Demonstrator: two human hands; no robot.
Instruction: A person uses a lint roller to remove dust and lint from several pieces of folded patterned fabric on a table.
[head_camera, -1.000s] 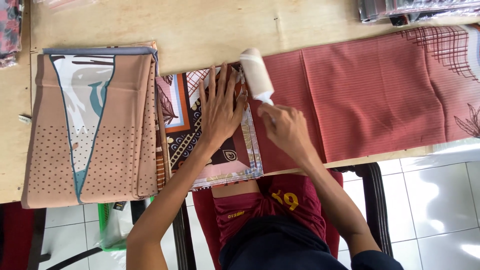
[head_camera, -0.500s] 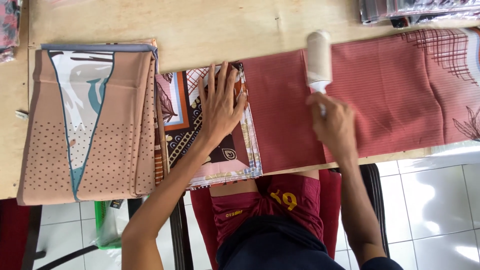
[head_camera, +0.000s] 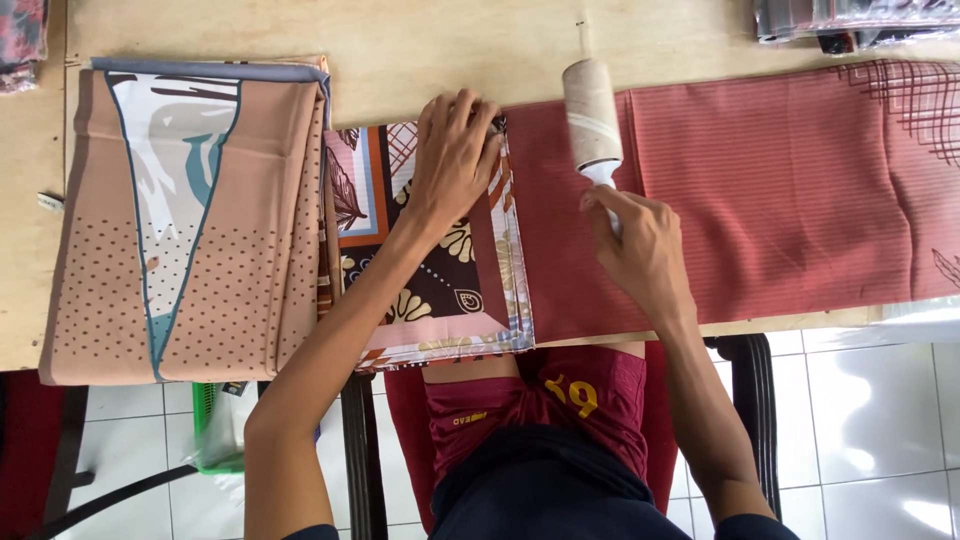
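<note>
Head view: left hand (head_camera: 452, 160) lay flat, fingers spread, pressing the folded patterned cloth (head_camera: 430, 250) at the table's near edge; it gripped nothing. Right hand (head_camera: 640, 250) had its fingers curled tight round the white handle of a lint roller (head_camera: 592, 115), whose drum stood on the red striped cloth (head_camera: 780, 200) just right of the patterned one. A folded tan dotted cloth (head_camera: 190, 220) lay left on the wooden table (head_camera: 450, 40).

Left hand (head_camera: 452, 160) lies flat, fingers spread; right hand (head_camera: 640, 245) is curled in a grip.
</note>
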